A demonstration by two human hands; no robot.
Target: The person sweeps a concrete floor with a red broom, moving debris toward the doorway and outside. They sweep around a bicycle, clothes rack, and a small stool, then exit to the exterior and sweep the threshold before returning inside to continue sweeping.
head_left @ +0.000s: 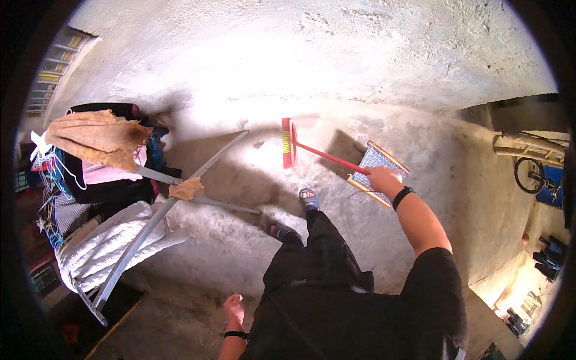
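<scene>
My right hand (pixel 384 180) is wrapped around the red handle of a broom (pixel 330 158). The broom's red head, with red and yellow bristles, is out ahead of my feet, near the base of the wall. My left hand (pixel 234 308) hangs low beside my left hip, its fingers curled in and no tool visible in it. Partly behind the broom handle and my right hand is a small folding stool (pixel 374 159) with a blue-and-white woven seat and orange-brown bars. Grey sandals are on my feet.
At the left, a grey metal drying rack (pixel 129 255) with crossed legs carries a brown cloth (pixel 96 139), dark clothes, a white towel (pixel 111 243) and hangers. Its legs reach toward my feet. A rough pale wall (pixel 384 54) rises ahead. A wooden ladder-like frame (pixel 528 147) and a wheel (pixel 530 175) are far right.
</scene>
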